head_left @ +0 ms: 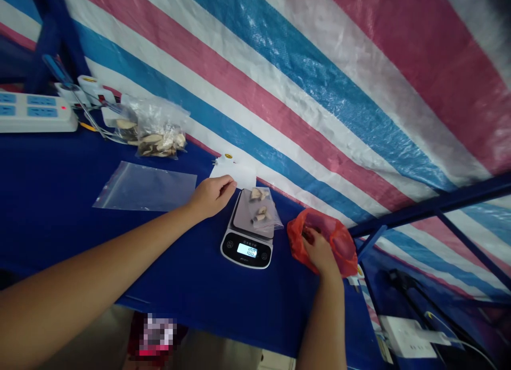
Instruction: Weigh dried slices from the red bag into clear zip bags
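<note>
My left hand (pixel 212 195) pinches the top edge of a small clear bag (pixel 261 210) that lies on a digital kitchen scale (pixel 248 232). The bag holds a few pale dried slices. The scale's display is lit and it sits on the blue table cover (pixel 59 226). My right hand (pixel 317 251) reaches into a red plastic bag (pixel 337 237) to the right of the scale, fingers curled inside it; what they hold is hidden.
An empty clear zip bag (pixel 146 187) lies flat left of the scale. A clear bag of dried slices (pixel 159 130) sits further back, beside a white power strip (pixel 35 112) and cables. A striped tarp (pixel 319 66) hangs behind. The table edge drops off at right.
</note>
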The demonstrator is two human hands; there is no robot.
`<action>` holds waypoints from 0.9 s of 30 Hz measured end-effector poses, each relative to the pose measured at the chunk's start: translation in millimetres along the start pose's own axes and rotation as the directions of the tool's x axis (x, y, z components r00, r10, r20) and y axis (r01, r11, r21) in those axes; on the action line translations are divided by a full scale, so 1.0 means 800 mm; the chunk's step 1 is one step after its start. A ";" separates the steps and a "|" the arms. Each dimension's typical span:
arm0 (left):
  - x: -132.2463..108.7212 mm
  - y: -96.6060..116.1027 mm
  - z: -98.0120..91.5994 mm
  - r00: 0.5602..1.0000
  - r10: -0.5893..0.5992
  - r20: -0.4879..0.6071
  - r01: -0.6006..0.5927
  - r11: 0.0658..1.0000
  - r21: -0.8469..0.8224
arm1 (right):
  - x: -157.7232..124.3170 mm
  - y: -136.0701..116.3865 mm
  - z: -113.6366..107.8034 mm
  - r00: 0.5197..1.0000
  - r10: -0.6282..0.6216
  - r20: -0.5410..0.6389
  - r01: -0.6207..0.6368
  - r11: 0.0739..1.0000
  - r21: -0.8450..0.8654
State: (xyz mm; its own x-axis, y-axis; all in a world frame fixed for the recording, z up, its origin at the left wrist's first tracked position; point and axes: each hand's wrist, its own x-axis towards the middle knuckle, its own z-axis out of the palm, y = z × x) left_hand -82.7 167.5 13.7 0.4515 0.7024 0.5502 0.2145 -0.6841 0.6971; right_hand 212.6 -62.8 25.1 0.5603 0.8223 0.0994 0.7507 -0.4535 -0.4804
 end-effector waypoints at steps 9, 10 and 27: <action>0.004 -0.008 0.008 0.993 -0.101 -0.057 0.096 0.992 -0.077 | 0.007 -0.008 0.005 1.000 -0.026 -0.007 0.026 0.998 0.051; 0.005 -0.010 0.008 0.990 -0.118 -0.073 0.112 0.990 -0.085 | 0.007 -0.009 0.005 0.999 -0.022 -0.023 0.023 0.999 0.048; 0.008 -0.017 0.013 0.981 -0.173 -0.093 0.160 0.978 -0.132 | 0.003 -0.014 -0.021 0.896 0.193 -0.400 -0.147 0.979 0.143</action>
State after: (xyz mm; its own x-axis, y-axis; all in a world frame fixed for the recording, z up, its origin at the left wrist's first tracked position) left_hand -74.0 179.5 2.8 0.3249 0.8253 0.4618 0.1682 -0.5310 0.8305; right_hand 211.4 -61.9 45.0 0.7867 0.5118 0.3453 0.6026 -0.5152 -0.6094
